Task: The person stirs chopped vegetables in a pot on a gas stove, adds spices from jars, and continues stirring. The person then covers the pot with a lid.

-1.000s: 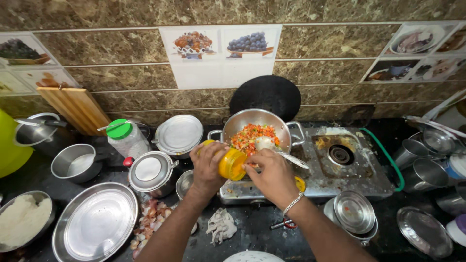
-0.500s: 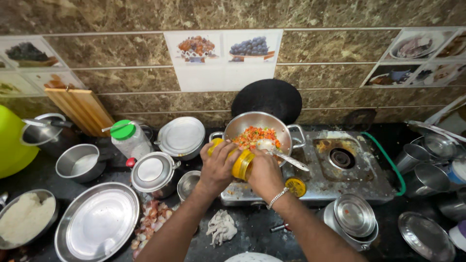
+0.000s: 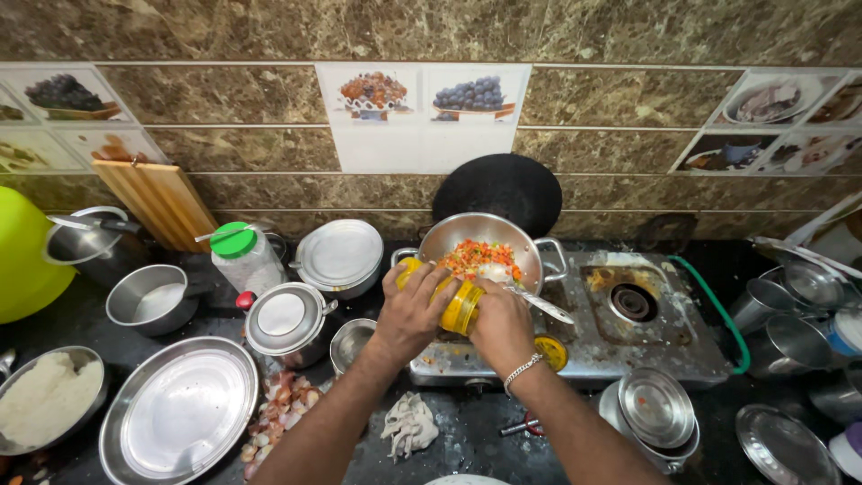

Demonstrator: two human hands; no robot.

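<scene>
Jar: you held the yellow jar tilted on its side over the near rim of the steel pan, between both hands.
Left hand: your fingers wrapped closed around the jar's base end.
Right hand: your fingers closed on the jar's mouth end.
Lid: the yellow lid lay on the stove, just beside your right wrist.
Pan contents: chopped vegetables, a spoon resting in them.

The jar is yellow. The pan is silver, holding orange, green and white pieces. The bottle cap is green. The wall tiles are brown marbled; the table is black.
</scene>
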